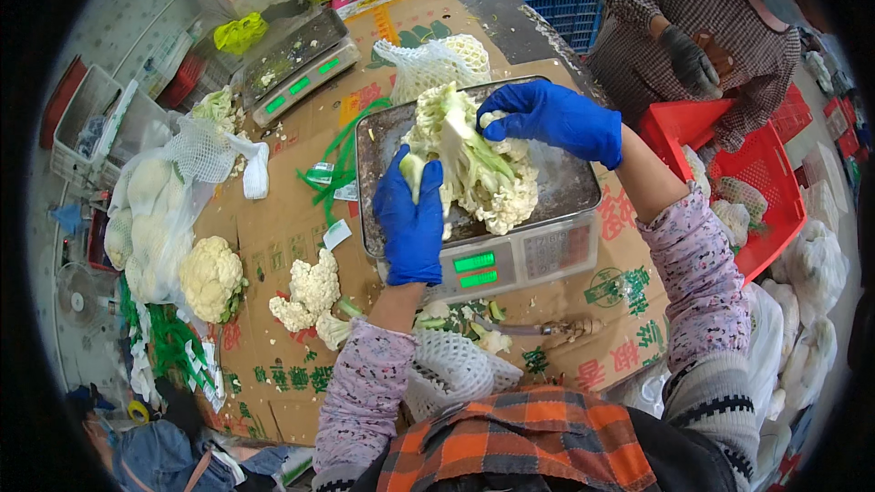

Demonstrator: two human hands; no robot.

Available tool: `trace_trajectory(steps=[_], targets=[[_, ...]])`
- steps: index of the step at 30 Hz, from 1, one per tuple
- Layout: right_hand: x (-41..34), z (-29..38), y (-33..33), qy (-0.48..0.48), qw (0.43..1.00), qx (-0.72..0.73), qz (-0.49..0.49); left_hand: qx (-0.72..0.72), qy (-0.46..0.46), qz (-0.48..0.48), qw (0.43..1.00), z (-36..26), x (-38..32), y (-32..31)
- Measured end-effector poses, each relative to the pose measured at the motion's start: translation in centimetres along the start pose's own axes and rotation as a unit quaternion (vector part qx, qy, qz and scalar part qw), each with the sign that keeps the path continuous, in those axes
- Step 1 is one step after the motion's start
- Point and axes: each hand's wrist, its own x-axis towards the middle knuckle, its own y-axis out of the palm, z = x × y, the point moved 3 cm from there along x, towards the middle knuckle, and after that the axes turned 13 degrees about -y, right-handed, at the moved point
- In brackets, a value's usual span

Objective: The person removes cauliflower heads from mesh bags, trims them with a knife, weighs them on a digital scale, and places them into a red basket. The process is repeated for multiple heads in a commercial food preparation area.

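Both my hands wear blue gloves above a digital scale with a stained metal pan. A large piece of cauliflower, stem side up, lies over the pan. My left hand grips a pale stem or floret at its left side, between thumb and fingers. My right hand pinches a small floret at its upper right. Part of the cauliflower's underside is hidden. White foam netting lies behind the pan. Loose florets and a whole cauliflower rest on the cardboard to the left.
A knife lies below the scale among trimmings, near foam netting. Green ties lie at the scale's left. Bagged cauliflowers and a second scale stand farther left. Co-workers stand across; a red crate is at right.
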Motion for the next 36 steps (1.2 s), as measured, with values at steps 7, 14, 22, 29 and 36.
trace_trajectory(steps=[7,14,22,29,36], targets=[[-1.1,-1.3,2.3,-0.129,0.936,-0.318,-0.077,0.216,0.158,0.004,0.964,-1.8,-2.4,1.7],[-2.1,-3.1,3.3,-0.106,0.980,-0.164,-0.027,0.124,0.139,0.094,0.978,-0.8,-3.1,1.0],[-2.3,0.3,4.5,0.030,0.991,-0.056,-0.118,0.248,0.136,0.059,0.957,-1.4,-3.2,2.3],[-6.5,2.1,3.8,0.065,0.954,0.080,-0.282,0.186,0.121,0.055,0.973,-0.8,-3.8,-0.8],[-24.5,7.1,5.7,0.160,0.920,0.080,-0.348,0.073,0.133,0.061,0.987,-0.4,-3.3,-2.5]])
